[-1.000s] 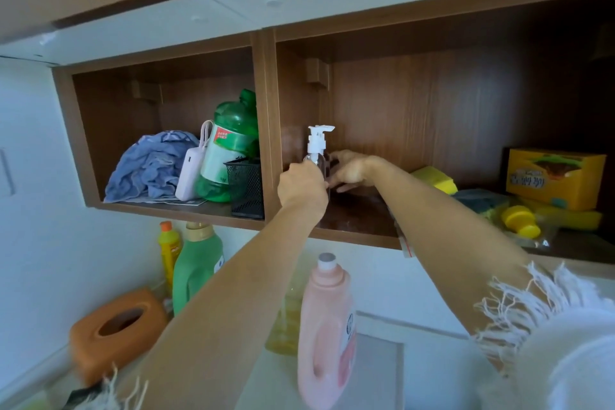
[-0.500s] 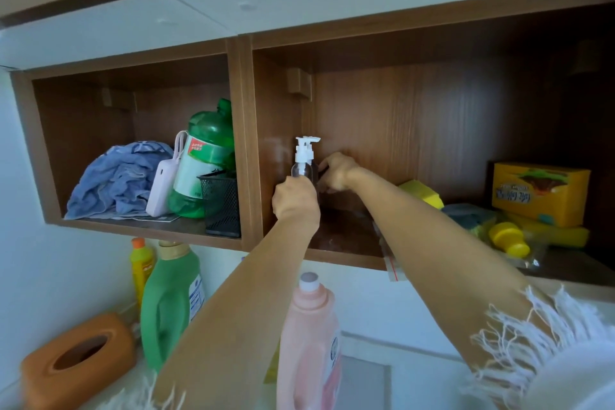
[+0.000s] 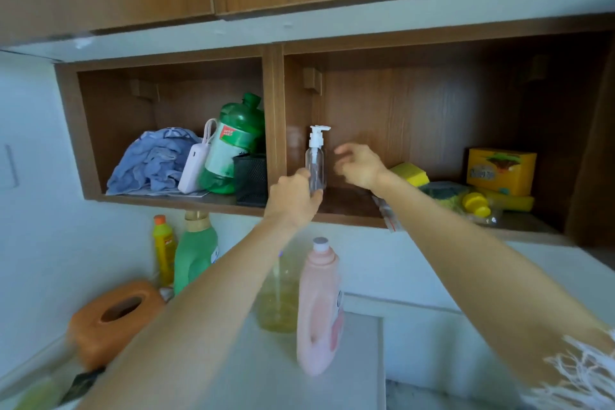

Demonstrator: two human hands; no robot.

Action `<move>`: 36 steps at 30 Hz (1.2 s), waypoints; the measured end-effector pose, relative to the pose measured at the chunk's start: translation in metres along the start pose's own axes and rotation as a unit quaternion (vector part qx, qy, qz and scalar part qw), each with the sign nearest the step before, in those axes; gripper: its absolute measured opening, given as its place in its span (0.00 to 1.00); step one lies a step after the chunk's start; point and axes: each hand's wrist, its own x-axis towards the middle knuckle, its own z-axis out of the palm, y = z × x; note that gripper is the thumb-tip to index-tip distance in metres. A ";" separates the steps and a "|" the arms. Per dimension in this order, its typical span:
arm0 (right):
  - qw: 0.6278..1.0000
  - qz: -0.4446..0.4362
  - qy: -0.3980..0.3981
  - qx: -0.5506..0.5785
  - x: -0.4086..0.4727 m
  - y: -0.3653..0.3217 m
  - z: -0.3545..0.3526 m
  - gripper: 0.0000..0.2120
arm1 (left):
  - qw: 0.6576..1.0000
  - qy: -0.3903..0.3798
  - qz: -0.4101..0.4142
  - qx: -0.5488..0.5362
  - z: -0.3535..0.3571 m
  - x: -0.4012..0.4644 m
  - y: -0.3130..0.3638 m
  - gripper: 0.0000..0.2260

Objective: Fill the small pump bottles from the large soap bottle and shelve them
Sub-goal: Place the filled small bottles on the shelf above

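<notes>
A small clear pump bottle (image 3: 315, 165) with a white pump head stands upright at the left end of the right shelf compartment (image 3: 349, 210). My left hand (image 3: 293, 198) grips its lower part from the front. My right hand (image 3: 359, 165) hovers just right of the bottle, fingers apart and blurred, touching nothing. Below, on the white counter, stand a large pink soap bottle (image 3: 319, 306) with a white cap and a clear bottle of yellow liquid (image 3: 278, 296) behind it.
The right compartment also holds a yellow sponge (image 3: 411, 173), a yellow box (image 3: 501, 170) and a yellow-capped bottle (image 3: 477, 205). The left compartment holds a blue cloth (image 3: 153, 160), a green jug (image 3: 236, 146) and a black mesh basket (image 3: 251, 183). An orange tissue holder (image 3: 113, 316) sits on the counter.
My right hand has let go of the pump bottle and drawn back to the right. The left hand stays on the bottle. The view has tilted upward slightly.
</notes>
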 end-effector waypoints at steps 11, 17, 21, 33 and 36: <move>0.979 0.006 -0.163 0.124 -0.236 -0.033 0.133 0.18 | 0.989 -0.060 -0.006 -0.137 -0.073 -0.204 -0.123 0.16; 0.943 0.070 -0.322 0.032 -0.316 -0.021 0.235 0.24 | 0.970 -0.030 -0.073 -0.230 -0.083 -0.304 -0.217 0.16; 0.932 0.095 -0.350 -0.008 -0.350 -0.002 0.283 0.32 | 0.959 -0.020 -0.119 -0.256 -0.079 -0.357 -0.265 0.26; 0.948 0.152 -0.280 -0.023 -0.380 0.018 0.352 0.28 | 0.910 -0.158 -0.318 -0.213 -0.034 -0.380 -0.337 0.33; 0.951 0.163 -0.264 -0.009 -0.381 0.020 0.355 0.25 | 0.908 -0.187 -0.309 -0.211 -0.023 -0.375 -0.339 0.30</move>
